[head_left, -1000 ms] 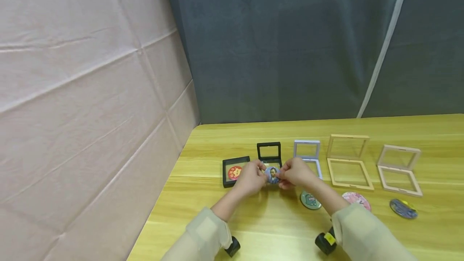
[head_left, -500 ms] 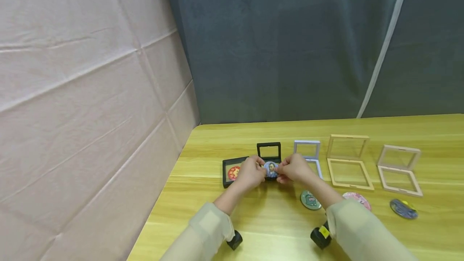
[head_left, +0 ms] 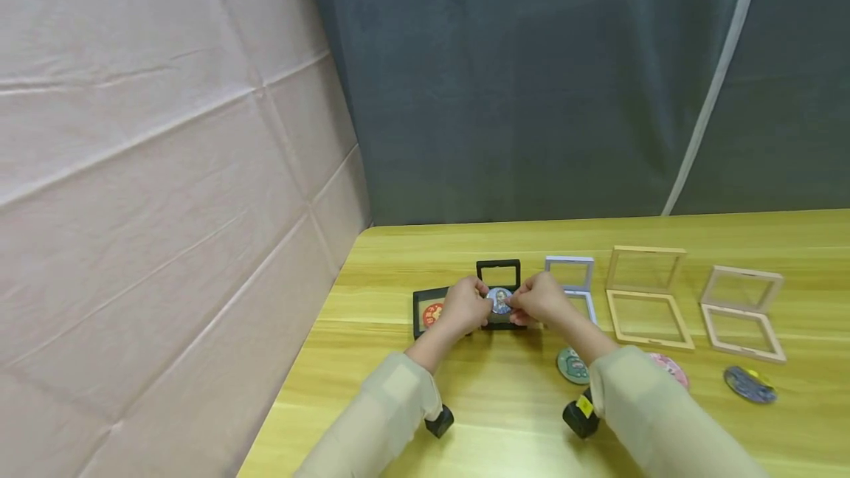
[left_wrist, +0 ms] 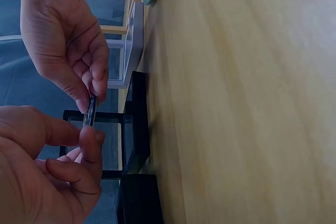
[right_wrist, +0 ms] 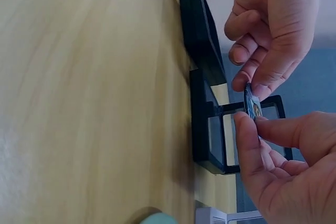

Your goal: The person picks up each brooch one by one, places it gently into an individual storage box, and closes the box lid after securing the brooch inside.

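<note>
A round button badge [head_left: 500, 300] with a portrait on blue is held face up between both hands. My left hand [head_left: 463, 306] pinches its left edge between thumb and finger; my right hand [head_left: 543, 299] pinches the right edge the same way. Below it is the base of a small black display frame [head_left: 499, 263], whose lid stands upright behind. Both wrist views show the badge [left_wrist: 90, 112] edge-on, raised off the black base [right_wrist: 201, 124]. Left of it, partly behind my left hand, lies another black frame [head_left: 417, 316] with a red badge [head_left: 432, 314] in it.
To the right stand a lilac frame [head_left: 569, 260], a yellow-wood frame [head_left: 647, 249] and a pale pink frame [head_left: 747, 270], lids raised. Before them lie a green badge [head_left: 572, 366], a pink badge [head_left: 672, 369] and a bluish-purple badge [head_left: 749, 384]. A dark curtain [head_left: 531, 94] hangs behind the table.
Both hands have carried the badge away from the body, from the black frame's front edge to over its base, keeping their pinch. The head view has shifted slightly.
</note>
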A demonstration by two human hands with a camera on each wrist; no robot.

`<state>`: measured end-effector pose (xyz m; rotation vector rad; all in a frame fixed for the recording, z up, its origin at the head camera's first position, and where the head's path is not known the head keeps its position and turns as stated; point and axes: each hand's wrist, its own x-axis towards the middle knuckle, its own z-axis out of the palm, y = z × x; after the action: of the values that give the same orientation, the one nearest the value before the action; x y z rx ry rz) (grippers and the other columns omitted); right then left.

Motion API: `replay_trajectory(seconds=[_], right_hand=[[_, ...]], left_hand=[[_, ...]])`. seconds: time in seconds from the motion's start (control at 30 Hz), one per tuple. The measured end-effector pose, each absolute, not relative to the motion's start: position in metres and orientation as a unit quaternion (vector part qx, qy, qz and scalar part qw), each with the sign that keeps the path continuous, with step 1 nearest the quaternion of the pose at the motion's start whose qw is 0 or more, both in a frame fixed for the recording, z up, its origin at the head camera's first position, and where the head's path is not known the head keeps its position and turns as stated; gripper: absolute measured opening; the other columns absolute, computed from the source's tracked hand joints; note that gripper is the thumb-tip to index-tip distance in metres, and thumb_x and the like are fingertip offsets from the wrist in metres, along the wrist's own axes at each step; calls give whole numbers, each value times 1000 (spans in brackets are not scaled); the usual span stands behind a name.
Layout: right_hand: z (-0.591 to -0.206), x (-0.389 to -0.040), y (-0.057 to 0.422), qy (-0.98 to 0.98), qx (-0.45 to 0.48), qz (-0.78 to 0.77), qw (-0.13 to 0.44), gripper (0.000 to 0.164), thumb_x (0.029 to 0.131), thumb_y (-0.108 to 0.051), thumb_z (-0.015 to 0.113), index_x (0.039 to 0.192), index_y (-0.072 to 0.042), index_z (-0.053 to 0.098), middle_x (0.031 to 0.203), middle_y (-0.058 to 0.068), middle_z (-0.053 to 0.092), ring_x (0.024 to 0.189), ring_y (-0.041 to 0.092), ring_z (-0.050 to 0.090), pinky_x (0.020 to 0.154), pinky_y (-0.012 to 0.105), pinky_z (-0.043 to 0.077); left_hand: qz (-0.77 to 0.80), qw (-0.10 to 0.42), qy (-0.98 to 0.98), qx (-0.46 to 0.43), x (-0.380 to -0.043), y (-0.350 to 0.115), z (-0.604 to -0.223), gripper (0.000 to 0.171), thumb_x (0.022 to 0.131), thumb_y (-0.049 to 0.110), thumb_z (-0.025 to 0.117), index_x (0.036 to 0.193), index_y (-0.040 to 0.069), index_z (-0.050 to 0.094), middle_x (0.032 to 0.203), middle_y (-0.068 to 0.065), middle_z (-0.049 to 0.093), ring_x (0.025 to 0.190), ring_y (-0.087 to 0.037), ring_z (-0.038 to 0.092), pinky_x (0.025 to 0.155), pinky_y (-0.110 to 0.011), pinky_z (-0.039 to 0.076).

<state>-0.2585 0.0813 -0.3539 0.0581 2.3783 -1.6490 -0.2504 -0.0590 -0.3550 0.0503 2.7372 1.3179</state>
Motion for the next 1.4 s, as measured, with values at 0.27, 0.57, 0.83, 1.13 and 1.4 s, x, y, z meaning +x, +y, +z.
replay_trajectory(seconds=[0.27, 0.57, 0.83, 1.13, 1.4], right_hand=[[-358, -263, 81, 812, 41, -568, 125, 8, 82, 4, 58, 79, 11, 57, 68, 15, 61, 46, 11, 57, 52, 25, 51], [-361, -266, 81, 809, 39, -573, 125, 9, 82, 5, 57, 75, 9, 54, 66, 14, 59, 45, 11, 57, 51, 24, 50], [-363, -268, 80, 812, 41, -568, 128, 8, 82, 5, 58, 78, 10, 55, 66, 13, 59, 46, 10, 57, 51, 24, 51], [-366, -268, 81, 816, 52, -561, 131, 7, 82, 5, 58, 78, 9, 54, 68, 13, 58, 47, 10, 57, 52, 25, 51], [-367, -268, 80, 822, 50, -554, 126, 7, 82, 4, 59, 77, 8, 55, 69, 12, 58, 47, 10, 56, 52, 25, 51]], left_hand=[[412, 49, 909, 21, -254, -56, -355, 12, 83, 4, 58, 95, 2, 55, 62, -5, 55, 47, -13, 53, 38, -23, 37], [401, 39, 915, 13, -261, -55, -362, 9, 82, 6, 61, 89, 4, 56, 68, -4, 54, 50, -13, 56, 44, -24, 41], [381, 32, 924, 16, -262, -55, -364, 9, 80, 5, 61, 87, 5, 56, 61, -3, 55, 47, -12, 54, 43, -23, 39], [325, 15, 945, 24, -260, -53, -362, 8, 76, 8, 63, 82, 9, 56, 67, -1, 52, 53, -14, 45, 45, -23, 34], [302, 20, 953, 15, -260, -52, -361, 9, 76, 9, 63, 81, 10, 55, 68, -1, 51, 56, -15, 45, 46, -24, 34]])
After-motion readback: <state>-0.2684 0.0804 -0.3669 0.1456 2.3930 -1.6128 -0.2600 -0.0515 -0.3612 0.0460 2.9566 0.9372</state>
